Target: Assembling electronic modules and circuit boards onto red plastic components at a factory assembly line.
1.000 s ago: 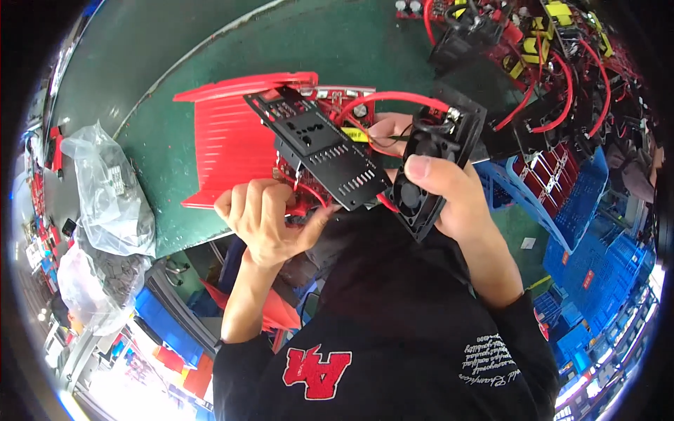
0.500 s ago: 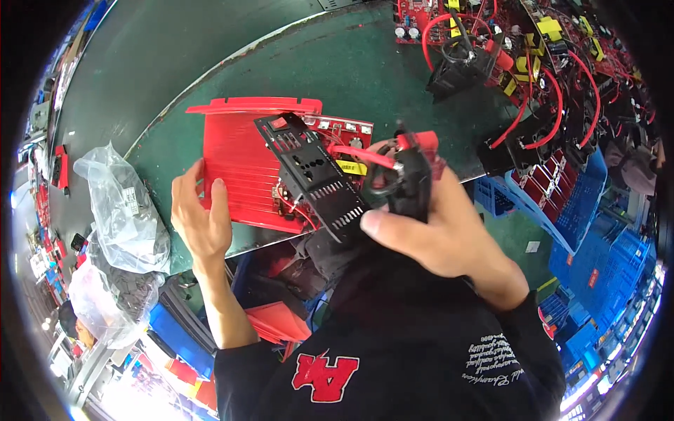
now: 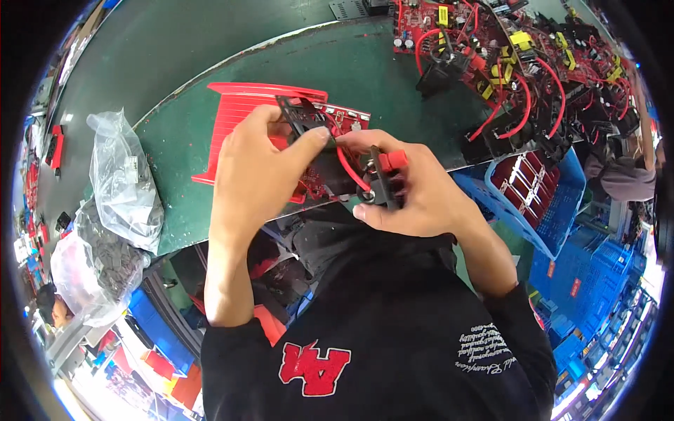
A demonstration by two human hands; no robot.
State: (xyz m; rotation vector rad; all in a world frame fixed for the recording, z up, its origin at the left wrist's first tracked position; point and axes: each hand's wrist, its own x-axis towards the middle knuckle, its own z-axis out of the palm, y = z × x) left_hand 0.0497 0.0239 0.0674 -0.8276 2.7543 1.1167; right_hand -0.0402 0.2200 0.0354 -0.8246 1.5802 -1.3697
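Observation:
My left hand (image 3: 256,165) is closed on a black slotted end panel (image 3: 298,121), its thumb across the upper part. The panel is tilted, seen nearly edge-on. In my right hand (image 3: 428,186) is another black end panel (image 3: 384,179) carrying a red terminal cap (image 3: 396,159). A thick red cable (image 3: 347,165) runs from it toward a red circuit board (image 3: 354,118). Behind my left hand lies a red ribbed metal housing (image 3: 235,112) on the green bench. My hands hide much of the board and the left panel.
Several red circuit boards (image 3: 519,70) with cables crowd the bench's far right. A blue crate (image 3: 565,203) with red boards stands right of the bench edge. Clear plastic bags (image 3: 123,182) of dark parts are at the left. A black bench surface (image 3: 189,35) lies beyond.
My left hand has moved from the housing's left side onto the slotted panel. That panel has tipped. My right hand has turned the terminal panel more edge-on. The housing has shifted slightly.

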